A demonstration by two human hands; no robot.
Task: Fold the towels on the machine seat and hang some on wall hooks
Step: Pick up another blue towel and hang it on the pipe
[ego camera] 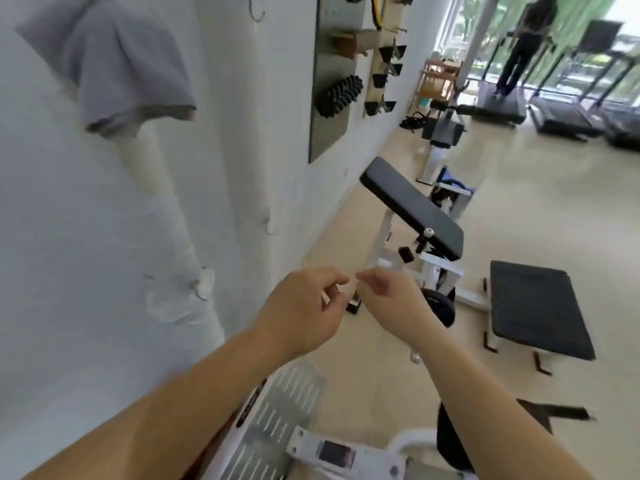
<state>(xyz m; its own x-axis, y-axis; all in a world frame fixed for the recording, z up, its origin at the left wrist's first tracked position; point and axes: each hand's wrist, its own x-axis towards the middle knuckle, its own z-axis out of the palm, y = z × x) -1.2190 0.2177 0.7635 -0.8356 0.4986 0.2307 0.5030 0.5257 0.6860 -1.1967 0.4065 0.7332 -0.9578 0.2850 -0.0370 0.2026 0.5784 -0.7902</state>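
Your L fingers (pixel 332 277) are curled in, thumb and forefinger tips close together. Your R fingers (pixel 372 277) are curled the same way, tips almost meeting the L ones. A pale blur sits between the two sets of tips, so can't tell if either hand pinches anything.

Left hand (pixel 304 306) and right hand (pixel 391 299) are held up side by side at mid-frame, over the floor (pixel 381 382), with both bare forearms running in from the bottom edge.

Under your arms there's a slotted metal plate (pixel 284 410) and a white machine frame (pixel 346 455). Just past the hands is a tilted black padded seat (pixel 412 206) on a white stand, and to the R of it a flat black pad (pixel 540 306) low over the floor.

Task items: a grey towel (pixel 121 71) hangs high on the wall (pixel 69 271) at upper L. A white towel (pixel 162 216) hangs down the wall below it, lower end near a small hook (pixel 204 285). Another hook (pixel 258 12) is at the top edge.

Further along the wall is a board (pixel 329 133) with a spiky black roller (pixel 339 95). Far back R, a person (pixel 526 46) stands on a treadmill (pixel 498 109) by the windows.
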